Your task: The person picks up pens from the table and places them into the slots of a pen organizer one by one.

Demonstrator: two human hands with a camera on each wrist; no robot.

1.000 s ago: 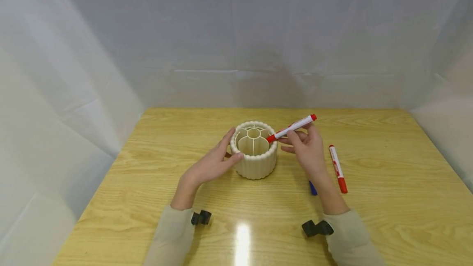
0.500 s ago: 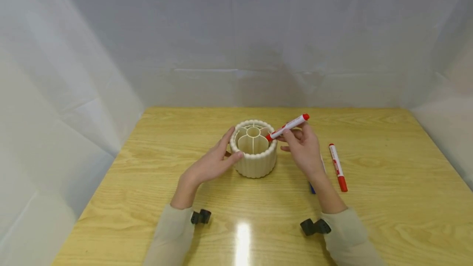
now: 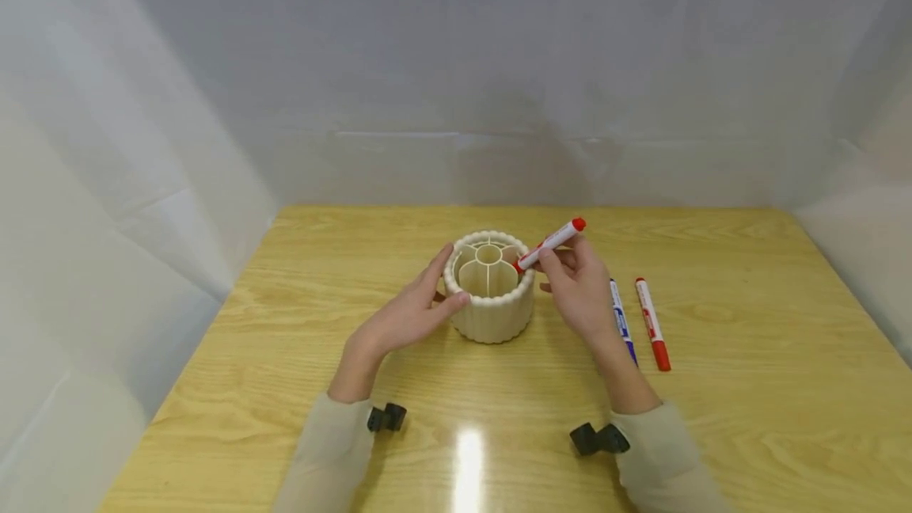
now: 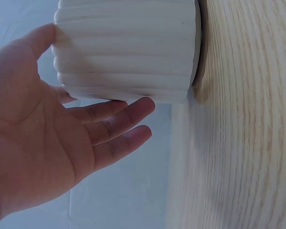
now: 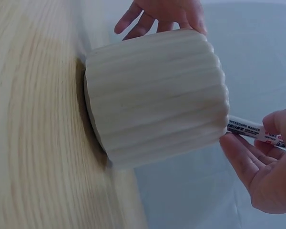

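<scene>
while the left hand (image 3: 406, 315) steadies the ribbed holder (image 3: 490, 291) with straight fingers, the right hand (image 3: 577, 283) pinches a red marker (image 3: 550, 244), tip at the rim; no marker inside yet, two markers (image 3: 637, 321) remain on the table (image 3: 748, 386).

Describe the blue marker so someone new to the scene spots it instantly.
On the wooden table, look right of the ribbed cream holder, just past the right hand. Two markers lie flat side by side; the blue marker is the nearer to the hand. Its neighbour, the red marker, has red ends.
</scene>
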